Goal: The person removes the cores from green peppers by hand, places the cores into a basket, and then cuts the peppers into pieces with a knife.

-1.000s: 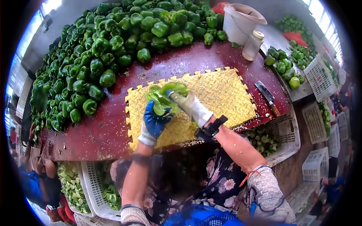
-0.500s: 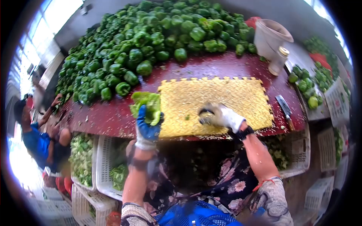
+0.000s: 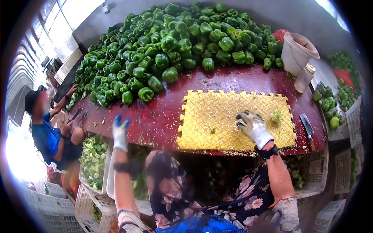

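My left hand (image 3: pixel 120 134), in a white glove with blue fingers, is raised at the table's front edge. Its fingers are apart and nothing is in them. Over the yellow foam mat (image 3: pixel 217 116) my right hand (image 3: pixel 253 126), in a white glove with dark fingertips, has loosely bent fingers with gaps between them and no visible object. Just right of it, a pale green pepper core (image 3: pixel 276 116) lies on the seed-strewn mat. A large heap of green bell peppers (image 3: pixel 163 58) covers the back of the dark red table (image 3: pixel 163 120).
A knife (image 3: pixel 306 125) lies right of the mat. Behind it stand a jar (image 3: pixel 304 79) and a white bucket (image 3: pixel 295 54). Crates of green pieces (image 3: pixel 94 161) sit below the table. At the left, another person in blue (image 3: pixel 46 134) reaches toward the heap.
The opened green pepper is gone from my left hand, which has moved left, away from the mat. My right hand has shifted right over the mat, where a core now shows. The view has shifted.
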Motion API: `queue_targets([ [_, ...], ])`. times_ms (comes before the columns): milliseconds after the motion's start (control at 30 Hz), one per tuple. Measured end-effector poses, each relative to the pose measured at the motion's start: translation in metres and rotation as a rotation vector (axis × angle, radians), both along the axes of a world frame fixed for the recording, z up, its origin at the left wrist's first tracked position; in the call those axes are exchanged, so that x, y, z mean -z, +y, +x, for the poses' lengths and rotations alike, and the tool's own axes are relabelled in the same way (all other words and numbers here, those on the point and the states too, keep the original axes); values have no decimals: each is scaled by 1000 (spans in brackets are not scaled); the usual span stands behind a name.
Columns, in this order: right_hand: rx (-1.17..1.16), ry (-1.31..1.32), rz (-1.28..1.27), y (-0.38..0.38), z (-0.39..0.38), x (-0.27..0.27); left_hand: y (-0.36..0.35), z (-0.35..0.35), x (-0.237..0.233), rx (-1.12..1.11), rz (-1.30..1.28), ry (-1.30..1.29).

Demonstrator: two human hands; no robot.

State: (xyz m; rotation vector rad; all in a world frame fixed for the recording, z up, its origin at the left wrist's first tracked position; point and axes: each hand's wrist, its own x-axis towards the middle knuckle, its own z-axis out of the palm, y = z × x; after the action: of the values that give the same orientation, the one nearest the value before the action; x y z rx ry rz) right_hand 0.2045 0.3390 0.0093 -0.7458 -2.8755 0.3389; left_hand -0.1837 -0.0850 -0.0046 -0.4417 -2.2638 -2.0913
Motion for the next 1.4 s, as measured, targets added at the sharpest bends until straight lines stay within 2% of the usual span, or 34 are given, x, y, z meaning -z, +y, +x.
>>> queue_targets([
  [67,-101,-2,-172,-15,-12,-16,53,-36,-1,130,-40,-89],
  [100,-110,63,-173,-17,-14,-9,83,-43,-5,94,-8,-125],
  [133,-104,63,-171,-18,-17,-10,103,-74,12,71,-12,-95],
  [200,-107,90,-157,-19,-23,-15,142,-91,9,-86,-299,36],
  [233,-127,144,-154,-14,-24,-6,141,-155,54,-127,-528,101],
  [267,-119,144,-152,-12,-24,-3,152,-155,52,-119,-526,103],
  [333,-113,164,-141,-8,-21,-1,168,-131,32,-165,-806,171],
  [367,-139,171,-147,-7,-21,-4,171,-125,28,-91,-826,159],
  [467,-150,106,-211,1,-22,0,171,-116,26,-57,-897,210],
  [500,-176,215,-143,0,-20,1,171,-109,22,18,-894,183],
  [533,-187,191,-176,0,-23,-2,168,-127,47,68,-806,183],
  [567,-170,165,-202,2,-25,-6,171,-113,38,243,-639,95],
  [600,-207,311,-114,3,-24,2,175,-116,53,177,-625,238],
  [633,-200,296,-215,3,-21,-7,179,-120,64,310,-423,-15],
  [667,-195,348,-192,7,-20,12,186,-105,57,479,-171,-188],
  [700,-145,185,-185,8,-17,-6,193,-92,50,512,-209,-251],
  [733,-77,108,-238,11,-11,-14,200,-84,47,524,-251,-307],
  [767,-22,261,-161,22,-12,8,210,-91,64,485,-147,-338],
  [800,111,214,-256,35,-1,1,224,-77,56,428,-42,-367],
  [833,226,170,-359,54,5,-9,231,-61,51,401,-48,-449],
  [867,370,188,-253,65,23,-26,234,-27,33,525,-89,-366],
  [900,412,365,-229,86,48,-17,241,19,9,577,-90,-368],
  [933,456,545,-209,110,71,-7,250,44,11,598,-76,-223],
  [967,663,231,-170,118,84,-46,254,89,-6,648,-40,-267],
  [1000,745,211,-38,119,109,-54,265,106,16,608,-49,-104],
  [1033,848,82,-81,129,130,-57,272,139,16,571,-101,-22],
  [1067,859,92,136,125,156,-48,276,184,-4,557,-191,-9],
  [1133,909,24,309,139,203,-12,290,224,14,389,-584,427],
  [1167,991,-62,284,140,219,-1,300,230,46,307,-619,582],
  [1200,1019,-40,308,131,234,9,304,252,24,442,-793,367],
  [1233,1034,-109,146,128,244,13,309,257,34,370,-839,369],
  [1267,1054,-232,217,124,245,18,312,257,44,298,-881,373],
  [1333,1009,-220,298,138,260,39,308,258,22,452,-818,270],
  [1400,1008,-297,212,145,262,34,300,238,31,499,-770,235],
])
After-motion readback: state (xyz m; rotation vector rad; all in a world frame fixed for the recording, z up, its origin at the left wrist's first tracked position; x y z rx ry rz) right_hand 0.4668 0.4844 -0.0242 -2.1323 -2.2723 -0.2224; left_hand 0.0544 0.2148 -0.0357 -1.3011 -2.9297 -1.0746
